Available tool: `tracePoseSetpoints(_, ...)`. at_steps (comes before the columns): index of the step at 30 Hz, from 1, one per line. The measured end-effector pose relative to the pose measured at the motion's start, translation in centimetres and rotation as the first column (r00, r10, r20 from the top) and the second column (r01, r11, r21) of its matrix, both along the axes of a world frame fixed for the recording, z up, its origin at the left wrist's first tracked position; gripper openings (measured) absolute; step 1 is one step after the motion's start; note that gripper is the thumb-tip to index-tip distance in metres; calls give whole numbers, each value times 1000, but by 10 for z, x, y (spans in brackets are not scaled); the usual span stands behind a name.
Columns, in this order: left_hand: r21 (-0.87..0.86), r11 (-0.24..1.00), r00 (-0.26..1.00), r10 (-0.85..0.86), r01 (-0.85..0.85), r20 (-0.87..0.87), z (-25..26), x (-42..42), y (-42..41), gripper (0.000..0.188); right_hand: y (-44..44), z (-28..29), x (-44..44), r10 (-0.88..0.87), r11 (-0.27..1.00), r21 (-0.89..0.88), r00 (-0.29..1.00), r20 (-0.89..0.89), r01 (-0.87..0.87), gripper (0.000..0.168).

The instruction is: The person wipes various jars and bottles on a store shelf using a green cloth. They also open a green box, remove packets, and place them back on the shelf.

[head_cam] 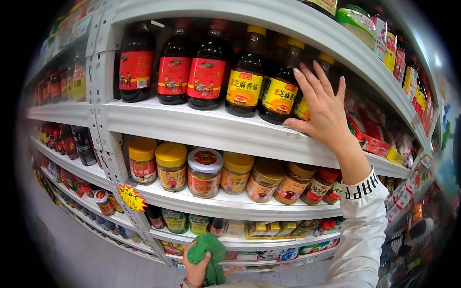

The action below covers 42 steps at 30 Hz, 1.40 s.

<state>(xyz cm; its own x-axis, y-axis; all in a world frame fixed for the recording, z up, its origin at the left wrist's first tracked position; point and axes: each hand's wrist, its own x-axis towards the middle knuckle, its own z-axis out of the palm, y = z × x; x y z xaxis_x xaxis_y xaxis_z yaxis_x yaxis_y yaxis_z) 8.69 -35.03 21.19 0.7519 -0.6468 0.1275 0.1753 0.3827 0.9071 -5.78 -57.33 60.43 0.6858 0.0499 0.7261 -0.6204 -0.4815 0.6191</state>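
Note:
My right hand (322, 99) is raised to the upper shelf, fingers spread beside the yellow-labelled sesame oil bottles. Its thumb lies near the base of one sesame oil bottle (279, 95); whether it touches the glass I cannot tell. Another bottle (302, 109) stands partly hidden behind the hand, and a third sesame oil bottle (244, 88) is to the left. Lower down, my left hand (197, 264) grips a bunched green cloth (207, 252), held in front of the bottom shelves.
Red-labelled dark bottles (207, 77) line the upper shelf's left part. Below are lidded jars (205, 176) on the white metal shelf (230, 207). A perforated upright (102, 108) bears a star-shaped price tag (131, 198). At far right, a person (407, 237) is partly visible.

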Motion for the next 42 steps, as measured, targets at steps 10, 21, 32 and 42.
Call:
tracePoseSetpoints(10,-36,999,998,-24,22,-57,-2,-4,-3,53,-5,-4,-1,86,996,16,996,10,-86,97)
tracePoseSetpoints(21,-45,999,998,-34,31,-60,0,-8,-4,52,-22,-9,-45,11,988,149,989,147,-33,105)
tracePoseSetpoints(32,-53,998,998,-33,30,-58,-4,-9,-8,52,-24,-11,-50,-9,950,311,987,162,-42,105)
tracePoseSetpoints(42,-6,999,998,-48,48,-48,10,-10,-6,52,-23,-12,-52,-32,944,329,981,189,-33,105)
